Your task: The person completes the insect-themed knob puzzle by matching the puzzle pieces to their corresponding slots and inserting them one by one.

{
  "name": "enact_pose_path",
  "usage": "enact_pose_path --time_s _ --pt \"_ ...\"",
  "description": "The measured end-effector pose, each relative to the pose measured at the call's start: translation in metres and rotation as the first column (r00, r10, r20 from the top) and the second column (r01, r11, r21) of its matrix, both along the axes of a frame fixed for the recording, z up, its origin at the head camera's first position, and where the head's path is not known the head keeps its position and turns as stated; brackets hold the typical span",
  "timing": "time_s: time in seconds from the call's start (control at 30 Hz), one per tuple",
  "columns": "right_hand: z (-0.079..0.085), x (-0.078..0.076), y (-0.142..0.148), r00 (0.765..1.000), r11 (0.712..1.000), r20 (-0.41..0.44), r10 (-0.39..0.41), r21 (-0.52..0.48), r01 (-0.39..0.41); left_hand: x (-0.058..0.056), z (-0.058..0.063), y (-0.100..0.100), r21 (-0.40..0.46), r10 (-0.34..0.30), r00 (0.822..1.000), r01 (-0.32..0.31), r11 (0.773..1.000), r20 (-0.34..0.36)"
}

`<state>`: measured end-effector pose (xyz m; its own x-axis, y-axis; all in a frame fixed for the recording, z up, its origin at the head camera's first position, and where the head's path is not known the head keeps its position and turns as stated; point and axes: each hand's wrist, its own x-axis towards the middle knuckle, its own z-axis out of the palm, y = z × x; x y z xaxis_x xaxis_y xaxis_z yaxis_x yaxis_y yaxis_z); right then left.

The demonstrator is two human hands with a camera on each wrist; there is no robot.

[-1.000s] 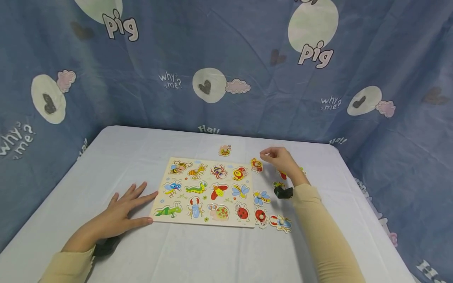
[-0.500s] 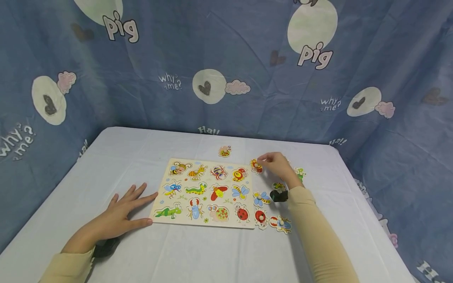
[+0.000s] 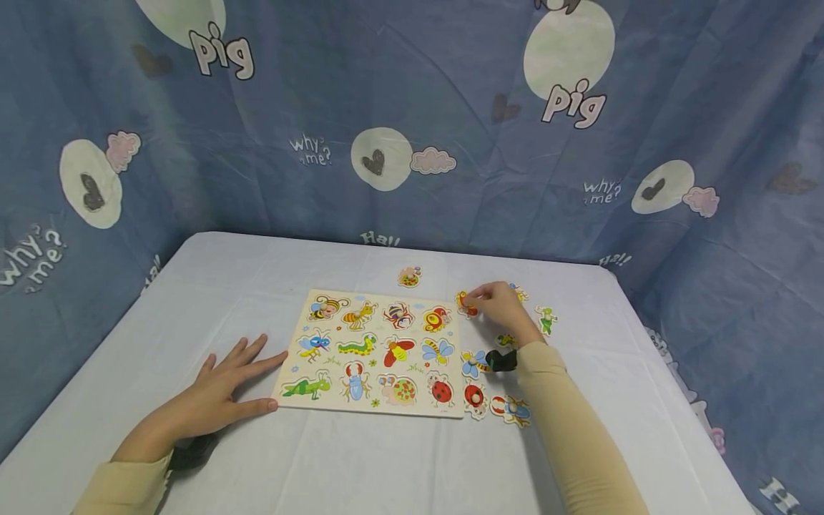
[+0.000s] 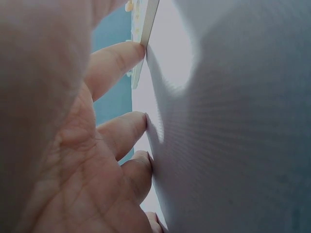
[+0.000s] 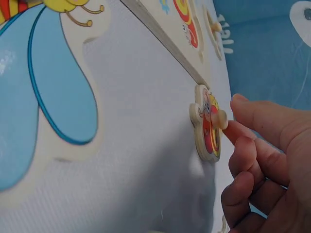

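A wooden puzzle board (image 3: 322,402) with insect pictures lies flat on the table. My left hand (image 3: 215,392) is spread, palm down, at its left side; thumb and index fingertips touch the board's edge, and the other fingertips (image 4: 141,127) rest on the cloth. Off the board's far right corner lies a red and yellow butterfly puzzle piece (image 5: 208,136). My right hand (image 3: 505,307) is at this piece, thumb and index finger on either side of its wooden knob (image 5: 221,119). A gap shows between thumb and knob; the index fingertip is close to it, contact unclear.
Right of the board lie a blue-winged dragonfly piece (image 3: 473,363), a ladybug piece (image 3: 475,397), a stag beetle piece (image 3: 511,410) and a grasshopper piece (image 3: 546,320). A snail piece (image 3: 408,277) lies beyond the board. A patterned blue curtain (image 3: 257,179) hangs behind the table.
My right hand has moved left and down to the butterfly piece, uncovering the pieces to its right. The left hand stays in place.
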<state>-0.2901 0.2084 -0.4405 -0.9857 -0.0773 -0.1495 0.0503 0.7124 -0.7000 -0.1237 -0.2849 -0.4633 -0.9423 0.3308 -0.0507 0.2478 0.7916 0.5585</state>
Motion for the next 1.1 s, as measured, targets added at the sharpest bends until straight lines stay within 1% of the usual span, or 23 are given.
enact_pose_path --time_s 0.1,0.37,0.57,0.67,0.87,1.1 --pt "0.001 0.001 -0.004 1.000 1.000 0.010 -0.022 0.017 0.022 0.000 0.000 0.000 0.001 0.000 1.000 0.000 1.000 0.003" --pt "-0.001 0.000 -0.009 0.998 0.994 -0.001 -0.063 0.084 0.063 0.001 0.001 0.001 -0.001 -0.001 1.000 0.001 1.000 0.005" --pt "0.002 -0.001 -0.014 0.994 0.984 0.017 -0.104 0.147 0.101 0.001 0.001 0.000 0.003 -0.001 1.000 0.001 1.000 0.000" --pt "0.002 -0.002 -0.014 0.994 0.979 0.020 -0.110 0.174 0.105 0.001 0.001 0.001 0.005 0.000 1.000 0.000 1.000 0.001" --pt "0.003 -0.004 -0.011 0.993 0.978 0.013 -0.119 0.175 0.115 0.001 0.001 0.001 0.002 0.003 1.000 -0.003 1.000 0.007" --pt "0.005 -0.004 -0.006 0.995 0.978 0.010 -0.101 0.186 0.098 0.001 0.001 0.000 0.005 0.004 1.000 -0.004 1.000 0.010"
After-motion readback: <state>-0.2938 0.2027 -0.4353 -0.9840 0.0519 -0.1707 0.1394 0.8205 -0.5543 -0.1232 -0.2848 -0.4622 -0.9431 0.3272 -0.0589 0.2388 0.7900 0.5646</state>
